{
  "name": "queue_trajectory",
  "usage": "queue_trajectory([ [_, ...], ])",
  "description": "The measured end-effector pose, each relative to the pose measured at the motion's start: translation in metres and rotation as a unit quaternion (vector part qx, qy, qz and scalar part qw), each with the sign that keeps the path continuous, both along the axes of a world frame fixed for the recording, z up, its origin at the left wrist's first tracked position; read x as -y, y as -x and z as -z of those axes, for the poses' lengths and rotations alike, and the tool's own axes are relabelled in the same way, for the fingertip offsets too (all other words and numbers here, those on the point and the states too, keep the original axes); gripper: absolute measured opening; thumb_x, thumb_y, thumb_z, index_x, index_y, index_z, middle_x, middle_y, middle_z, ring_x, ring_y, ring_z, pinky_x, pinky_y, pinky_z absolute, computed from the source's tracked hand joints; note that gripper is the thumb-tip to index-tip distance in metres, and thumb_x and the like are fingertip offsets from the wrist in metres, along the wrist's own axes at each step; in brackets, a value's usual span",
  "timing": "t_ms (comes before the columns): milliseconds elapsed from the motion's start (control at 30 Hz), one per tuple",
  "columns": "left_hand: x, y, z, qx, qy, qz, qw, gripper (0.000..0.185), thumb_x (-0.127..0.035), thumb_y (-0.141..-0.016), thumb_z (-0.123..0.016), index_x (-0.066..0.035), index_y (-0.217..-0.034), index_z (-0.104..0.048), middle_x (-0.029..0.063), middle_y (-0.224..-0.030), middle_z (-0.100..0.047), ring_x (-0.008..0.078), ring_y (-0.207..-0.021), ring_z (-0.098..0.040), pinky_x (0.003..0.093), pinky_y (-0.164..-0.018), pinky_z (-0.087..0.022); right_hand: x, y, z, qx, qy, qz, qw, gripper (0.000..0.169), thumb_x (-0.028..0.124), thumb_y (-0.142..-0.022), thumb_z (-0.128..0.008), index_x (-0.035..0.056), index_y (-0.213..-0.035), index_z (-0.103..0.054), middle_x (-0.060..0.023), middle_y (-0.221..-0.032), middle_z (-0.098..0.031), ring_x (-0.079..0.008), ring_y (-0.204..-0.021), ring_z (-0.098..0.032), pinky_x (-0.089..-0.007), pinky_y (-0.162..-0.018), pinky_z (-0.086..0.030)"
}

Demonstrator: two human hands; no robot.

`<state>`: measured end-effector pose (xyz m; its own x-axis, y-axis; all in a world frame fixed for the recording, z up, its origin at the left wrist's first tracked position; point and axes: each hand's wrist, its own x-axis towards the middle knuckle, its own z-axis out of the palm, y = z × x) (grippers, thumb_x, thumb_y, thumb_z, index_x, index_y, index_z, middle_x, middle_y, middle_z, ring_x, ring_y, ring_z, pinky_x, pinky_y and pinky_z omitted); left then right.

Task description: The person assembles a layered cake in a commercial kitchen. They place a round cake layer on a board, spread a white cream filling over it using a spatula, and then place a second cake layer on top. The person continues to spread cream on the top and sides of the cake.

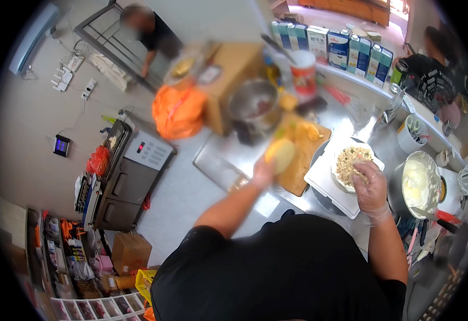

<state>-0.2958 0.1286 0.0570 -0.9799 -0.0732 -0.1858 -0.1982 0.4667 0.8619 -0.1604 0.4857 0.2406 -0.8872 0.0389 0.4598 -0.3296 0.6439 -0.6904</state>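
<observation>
My left hand (pixel 264 174) grips a round, pale yellow piece of food (pixel 282 155), blurred by motion, above the wooden cutting board (pixel 298 185). My right hand (pixel 369 186), in a clear plastic glove, is over a white-sided round cake (pixel 338 182) with its fingers bent down to the crumbly, chopped topping (pixel 348 160). Whether any topping is between those fingers cannot be seen. Under the cake is a white square board (pixel 322 176), resting on a round stand (pixel 316 196). To the right, a metal bowl (pixel 394 188) contains whipped cream (pixel 416 180), and a black-handled spatula (pixel 444 224) leans across its rim.
Cartons (pixel 338 48) line the ledge behind the steel counter. A metal bowl (pixel 254 100), a red-and-white tub (pixel 303 76) and a cardboard box (pixel 234 68) crowd the back left. One person (pixel 159 36) is at a gate; another person (pixel 434 80) is beyond the ledge.
</observation>
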Motion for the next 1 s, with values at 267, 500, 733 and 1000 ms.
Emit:
queue_trajectory([
  [267,-0.003,0.014,-0.07,0.091,-0.403,-0.207,0.887,0.046,-0.036,-0.103,-0.058,-0.008,-0.139,-0.051,0.0123,-0.132,-0.062,0.0263,-0.115,-0.063,0.0485,-0.091,-0.054,0.012,0.022,-0.031,-0.049,-0.083,-0.005,0.995,0.018,0.005,-0.08,-0.071,0.0002,-0.096,-0.067,-0.0187,-0.096,-0.065,-0.035,-0.095,-0.064,-0.0411,-0.086,-0.05],
  [500,0.029,-0.022,-0.228,-0.056,-0.725,0.096,0.68,0.091,-0.079,-0.093,-0.034,-0.017,-0.158,-0.027,0.0143,-0.159,-0.037,0.0399,-0.144,-0.039,0.0652,-0.116,-0.03,0.016,0.035,-0.002,0.135,-0.073,-0.03,0.988,0.024,-0.002,-0.074,-0.07,0.0023,-0.097,-0.068,-0.0187,-0.096,-0.066,-0.0357,-0.093,-0.063,-0.0419,-0.085,-0.051],
  [733,0.014,-0.045,-0.228,0.014,-0.78,0.151,0.607,0.092,-0.079,-0.086,-0.05,-0.022,-0.156,-0.033,0.0116,-0.16,-0.036,0.0439,-0.143,-0.039,0.0783,-0.11,-0.026,0.02,0.025,-0.011,0.008,-0.197,-0.065,0.978,0.041,-0.002,-0.073,-0.07,0.0016,-0.113,-0.065,-0.0198,-0.106,-0.067,-0.0426,-0.106,-0.061,-0.049,-0.098,-0.048],
  [1000,0.011,-0.054,-0.21,0.047,-0.769,0.102,0.629,0.097,-0.085,-0.078,-0.055,-0.021,-0.149,-0.043,0.0114,-0.152,-0.047,0.0423,-0.139,-0.044,0.0768,-0.112,-0.025,0.012,0.011,-0.009,-0.066,-0.208,-0.063,0.974,0.032,-0.005,-0.079,-0.067,0.0021,-0.111,-0.065,-0.0208,-0.101,-0.067,-0.0397,-0.093,-0.065,-0.0452,-0.086,-0.053],
])
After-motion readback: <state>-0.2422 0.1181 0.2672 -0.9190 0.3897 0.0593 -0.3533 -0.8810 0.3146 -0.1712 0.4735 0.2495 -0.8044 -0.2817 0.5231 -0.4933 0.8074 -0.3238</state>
